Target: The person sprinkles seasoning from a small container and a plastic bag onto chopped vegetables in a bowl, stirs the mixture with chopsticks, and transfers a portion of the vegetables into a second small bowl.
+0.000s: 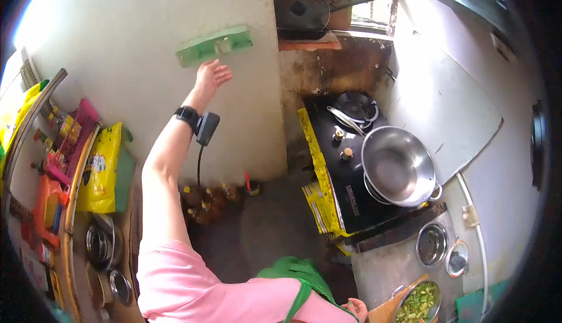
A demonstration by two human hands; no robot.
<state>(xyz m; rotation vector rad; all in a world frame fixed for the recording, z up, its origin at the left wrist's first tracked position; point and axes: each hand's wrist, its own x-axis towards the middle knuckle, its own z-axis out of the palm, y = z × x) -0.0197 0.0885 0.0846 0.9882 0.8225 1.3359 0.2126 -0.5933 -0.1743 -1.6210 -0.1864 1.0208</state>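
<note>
My left hand (pixel 212 76) is raised against the white wall, fingers spread, just below a green switch box (pixel 214 45) mounted there. It holds nothing. A black wrist device (pixel 199 123) with a dangling cable sits on that arm. My right hand (pixel 355 308) shows only partly at the bottom edge, close to my green apron (pixel 295 273) and beside a wooden board (pixel 391 308); its grip cannot be made out.
A black two-burner stove (pixel 345 177) carries a large steel wok (pixel 399 168). A bowl of chopped greens (pixel 418 303) and small steel bowls (pixel 432 244) stand on the counter. Bottles (pixel 206 201) stand on the floor by the wall. Shelves with packets (pixel 99 168) line the left.
</note>
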